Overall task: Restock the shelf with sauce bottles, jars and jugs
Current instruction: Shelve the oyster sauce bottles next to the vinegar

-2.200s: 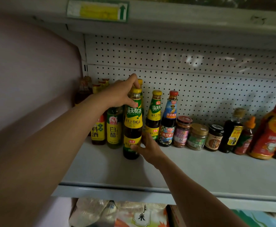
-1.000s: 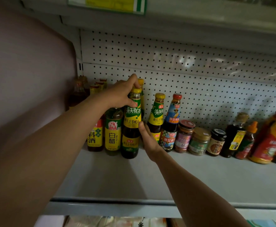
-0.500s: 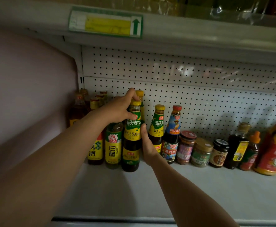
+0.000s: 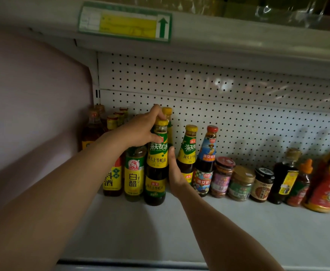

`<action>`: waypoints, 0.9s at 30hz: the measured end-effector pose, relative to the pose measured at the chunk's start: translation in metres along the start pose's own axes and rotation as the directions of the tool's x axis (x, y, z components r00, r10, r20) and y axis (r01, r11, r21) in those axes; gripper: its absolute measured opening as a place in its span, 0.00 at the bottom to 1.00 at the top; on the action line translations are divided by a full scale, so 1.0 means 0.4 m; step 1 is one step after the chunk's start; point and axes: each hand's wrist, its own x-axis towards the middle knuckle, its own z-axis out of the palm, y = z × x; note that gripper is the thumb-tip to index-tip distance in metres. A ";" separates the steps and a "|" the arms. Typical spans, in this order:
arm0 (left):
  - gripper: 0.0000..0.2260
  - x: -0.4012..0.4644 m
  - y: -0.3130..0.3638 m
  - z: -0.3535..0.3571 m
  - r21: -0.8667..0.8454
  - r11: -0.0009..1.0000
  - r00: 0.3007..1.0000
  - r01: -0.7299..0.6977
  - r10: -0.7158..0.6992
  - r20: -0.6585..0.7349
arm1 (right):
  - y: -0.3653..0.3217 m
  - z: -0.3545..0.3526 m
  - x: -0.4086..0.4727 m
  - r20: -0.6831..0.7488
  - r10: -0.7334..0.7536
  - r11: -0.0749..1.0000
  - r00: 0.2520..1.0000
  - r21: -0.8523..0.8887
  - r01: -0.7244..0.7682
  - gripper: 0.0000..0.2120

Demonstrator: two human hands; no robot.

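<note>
Head view showed your left hand [image 4: 140,130] curled round the neck of the oyster sauce bottle [image 4: 156,165], fingers [image 4: 156,112] wrapped over its yellow cap. Your right hand [image 4: 175,173] lay flat against the bottle's right side, fingers straight and pressing the label. That bottle stood upright on the shelf [image 4: 228,227], just in front of the row, touching the white vinegar bottle [image 4: 134,173] on its left. A second oyster sauce bottle [image 4: 188,151] stood just beside your right hand, then jars [image 4: 221,177].
</note>
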 end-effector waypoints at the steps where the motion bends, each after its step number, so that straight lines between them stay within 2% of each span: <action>1: 0.25 0.000 -0.002 -0.001 0.003 1.000 1.000 0.002 -0.002 0.004 | 0.003 0.000 0.003 0.009 -0.006 1.000 1.000 -0.015 0.006 0.30; 3: 0.25 0.002 -0.001 -0.001 0.006 1.000 1.000 0.014 -0.014 0.010 | 0.006 -0.005 0.006 0.033 -0.011 0.999 0.999 -0.041 0.012 0.33; 5: 0.24 0.004 0.002 0.000 0.010 1.000 1.000 0.013 -0.013 0.006 | 0.006 -0.008 0.004 -0.003 -0.005 0.998 1.000 -0.061 0.005 0.34; 10: 0.25 0.010 0.003 0.001 0.010 1.000 1.000 0.004 -0.004 0.006 | -0.008 -0.005 -0.012 -0.010 -0.053 0.996 0.999 -0.069 0.052 0.25; 13: 0.25 0.010 -0.002 0.003 0.007 1.000 1.000 0.004 -0.004 0.002 | -0.002 -0.004 -0.018 -0.047 -0.082 0.990 0.996 -0.122 0.076 0.29; 18: 0.25 0.005 -0.009 0.006 -0.019 1.000 1.000 0.003 -0.003 -0.012 | 0.004 -0.003 -0.036 -0.046 -0.135 0.982 0.990 -0.136 0.127 0.29; 24: 0.24 0.007 -0.010 0.002 -0.012 1.000 1.000 -0.010 0.010 0.003 | 0.006 -0.002 -0.071 -0.068 -0.099 0.986 0.993 -0.139 0.089 0.31; 27: 0.24 0.009 -0.014 0.005 -0.020 1.000 1.000 -0.006 0.006 -0.001 | 0.012 0.003 -0.090 -0.056 -0.074 0.985 0.996 -0.162 0.064 0.36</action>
